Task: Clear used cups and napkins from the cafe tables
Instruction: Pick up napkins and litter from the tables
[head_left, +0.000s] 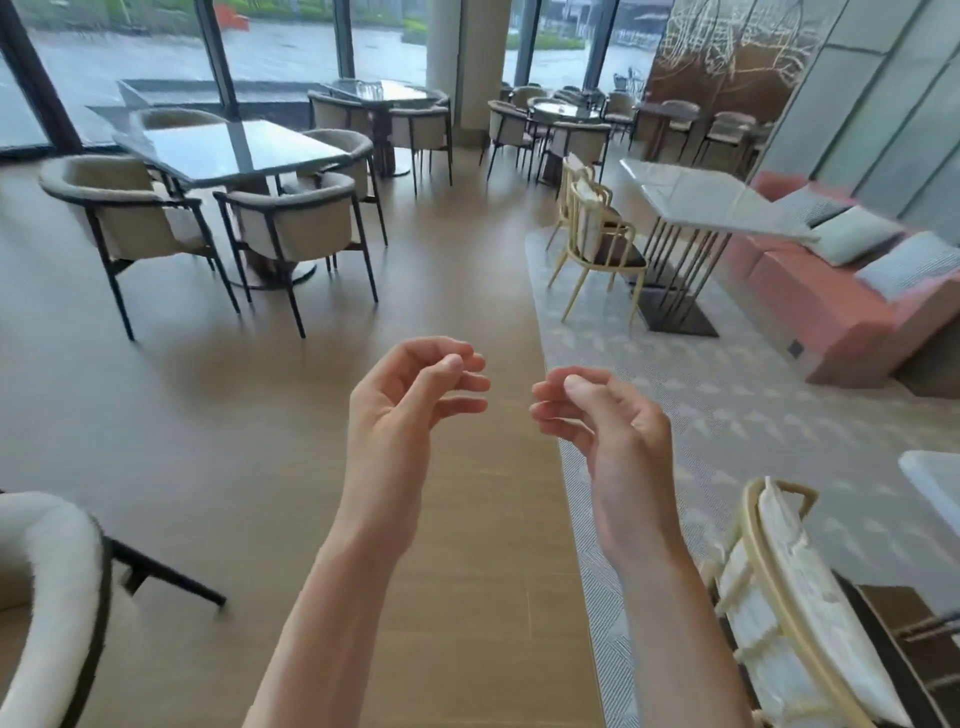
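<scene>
Both hands, left (410, 400) and right (597, 415), hover loosely curled and empty over the floor, ready to collect | no cups or napkins discernible; glass desk (228, 148) ahead-left looks bare

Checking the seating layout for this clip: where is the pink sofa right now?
In the head view, the pink sofa runs along the right wall, behind the white marble table, with pale cushions lined along it.
</scene>
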